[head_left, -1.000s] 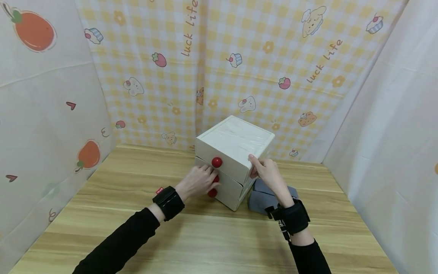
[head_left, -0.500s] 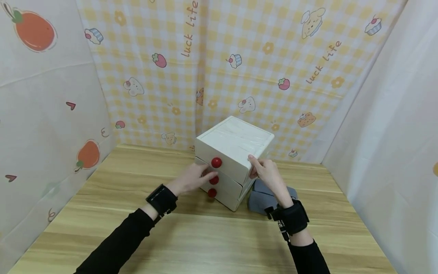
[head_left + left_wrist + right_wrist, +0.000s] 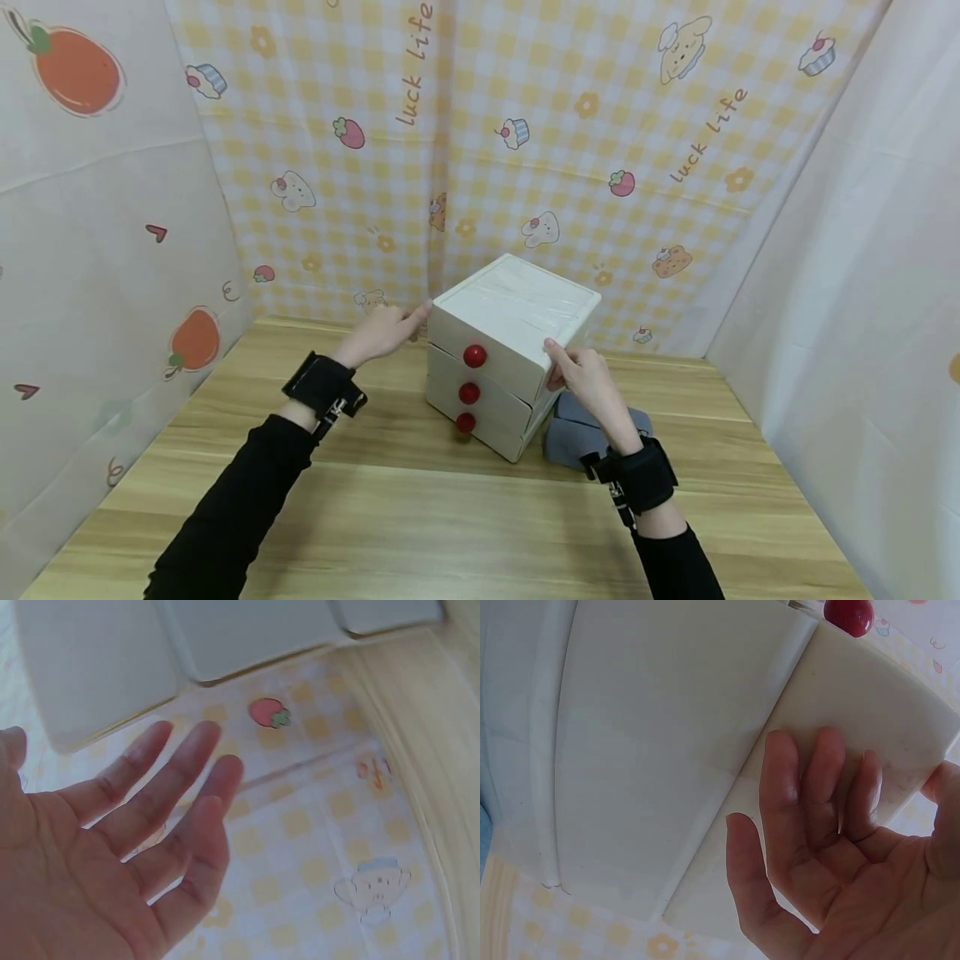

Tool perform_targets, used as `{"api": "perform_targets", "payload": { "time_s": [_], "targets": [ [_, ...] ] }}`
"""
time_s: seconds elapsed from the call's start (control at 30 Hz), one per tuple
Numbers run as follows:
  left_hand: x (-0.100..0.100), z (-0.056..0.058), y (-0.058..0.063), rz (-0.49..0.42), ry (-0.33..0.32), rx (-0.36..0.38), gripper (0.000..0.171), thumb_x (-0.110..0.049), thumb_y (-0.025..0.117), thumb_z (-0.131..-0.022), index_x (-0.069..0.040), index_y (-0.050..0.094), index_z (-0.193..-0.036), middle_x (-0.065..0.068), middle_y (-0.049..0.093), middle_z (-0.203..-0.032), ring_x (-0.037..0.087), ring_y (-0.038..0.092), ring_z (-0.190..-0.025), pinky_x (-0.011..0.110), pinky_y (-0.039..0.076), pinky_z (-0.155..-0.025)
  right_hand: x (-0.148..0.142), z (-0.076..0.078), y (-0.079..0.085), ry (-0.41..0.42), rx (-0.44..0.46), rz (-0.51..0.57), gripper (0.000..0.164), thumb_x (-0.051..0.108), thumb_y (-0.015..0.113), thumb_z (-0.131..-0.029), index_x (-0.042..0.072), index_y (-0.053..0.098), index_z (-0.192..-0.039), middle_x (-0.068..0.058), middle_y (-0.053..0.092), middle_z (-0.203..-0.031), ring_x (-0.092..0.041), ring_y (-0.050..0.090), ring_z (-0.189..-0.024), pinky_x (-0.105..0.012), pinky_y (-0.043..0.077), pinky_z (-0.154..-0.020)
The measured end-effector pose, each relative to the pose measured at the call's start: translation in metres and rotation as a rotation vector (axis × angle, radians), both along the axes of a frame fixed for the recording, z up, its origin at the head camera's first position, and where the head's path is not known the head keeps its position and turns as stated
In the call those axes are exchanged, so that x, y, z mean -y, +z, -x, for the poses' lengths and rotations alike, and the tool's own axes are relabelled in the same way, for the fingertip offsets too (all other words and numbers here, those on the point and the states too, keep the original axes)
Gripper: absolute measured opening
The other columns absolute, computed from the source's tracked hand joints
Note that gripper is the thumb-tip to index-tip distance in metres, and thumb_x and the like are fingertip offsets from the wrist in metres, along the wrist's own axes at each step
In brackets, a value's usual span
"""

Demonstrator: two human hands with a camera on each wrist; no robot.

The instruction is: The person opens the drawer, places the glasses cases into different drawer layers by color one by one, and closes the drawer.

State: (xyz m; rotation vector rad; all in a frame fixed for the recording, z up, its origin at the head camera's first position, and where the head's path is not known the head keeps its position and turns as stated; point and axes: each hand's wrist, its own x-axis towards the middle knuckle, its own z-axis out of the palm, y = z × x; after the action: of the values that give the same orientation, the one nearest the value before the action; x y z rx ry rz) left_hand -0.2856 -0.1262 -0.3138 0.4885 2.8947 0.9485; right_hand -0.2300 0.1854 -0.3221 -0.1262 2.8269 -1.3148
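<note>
A small white drawer cabinet (image 3: 517, 304) with three red knobs (image 3: 475, 356) stands at an angle on the table, its drawers pushed in. My left hand (image 3: 382, 331) is at its upper left front corner, index finger and thumb toward the top edge. In the left wrist view the other fingers (image 3: 199, 761) are loosely bent and hold nothing. My right hand (image 3: 588, 379) is at the opposite front corner, thumb on the top edge. Slightly bent fingers (image 3: 780, 780) lie along the side panel in the right wrist view; whether every fingertip touches is unclear.
A grey-blue fabric item (image 3: 577, 433) lies right of the cabinet, partly behind my right forearm. A yellow checked curtain (image 3: 375, 192) hangs behind the wooden table (image 3: 450, 525). White cloth walls (image 3: 847, 275) stand at both sides.
My left hand has left the middle and lower knobs and moved up and left to the cabinet's top left corner. My right hand and the cabinet have stayed in place.
</note>
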Motion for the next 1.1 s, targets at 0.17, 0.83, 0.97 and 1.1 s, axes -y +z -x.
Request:
{"api": "perform_targets", "payload": {
  "time_s": [0.17,0.83,0.97,1.1],
  "targets": [
    [-0.004,0.013,0.016,-0.036,-0.018,0.11,0.073,-0.059,0.022,-0.098,-0.002,0.062,-0.119,0.021,0.069,-0.11,0.034,0.065,-0.102,0.049,0.048,-0.092,0.001,0.0,-0.001,-0.002,0.0,0.0,0.065,0.059,0.038,-0.095,0.004,0.065,-0.075,-0.011,0.071,-0.079,-0.026,0.067,-0.083,-0.037,0.05,-0.083],
    [-0.018,0.033,0.048,-0.017,-0.028,0.367,0.064,-0.053,0.051,-0.092,0.001,0.056,-0.125,0.015,0.072,-0.081,0.026,0.071,-0.08,0.026,0.052,-0.066,0.044,-0.015,-0.067,-0.177,-0.984,0.006,0.034,0.023,0.052,-0.096,0.011,0.053,-0.065,-0.002,0.05,-0.057,-0.013,0.04,-0.051,-0.029,0.029,-0.048],
    [-0.016,0.033,0.046,-0.066,0.011,0.417,0.061,-0.052,0.056,-0.089,-0.001,0.058,-0.123,0.011,0.07,-0.072,0.02,0.07,-0.071,0.025,0.05,-0.064,0.08,-0.037,-0.079,-0.097,-1.337,-0.369,0.022,0.014,0.067,-0.078,0.009,0.054,-0.061,-0.002,0.054,-0.055,-0.016,0.049,-0.052,-0.025,0.039,-0.044],
    [-0.018,0.035,0.043,-0.101,0.061,0.445,0.063,-0.054,0.061,-0.086,-0.001,0.061,-0.119,0.013,0.072,-0.076,0.018,0.071,-0.069,0.026,0.052,-0.067,0.101,-0.041,-0.104,-0.026,-1.168,-0.693,0.024,0.026,0.077,-0.071,0.012,0.059,-0.069,0.001,0.062,-0.062,-0.014,0.055,-0.054,-0.024,0.041,-0.041]
  ]
}}
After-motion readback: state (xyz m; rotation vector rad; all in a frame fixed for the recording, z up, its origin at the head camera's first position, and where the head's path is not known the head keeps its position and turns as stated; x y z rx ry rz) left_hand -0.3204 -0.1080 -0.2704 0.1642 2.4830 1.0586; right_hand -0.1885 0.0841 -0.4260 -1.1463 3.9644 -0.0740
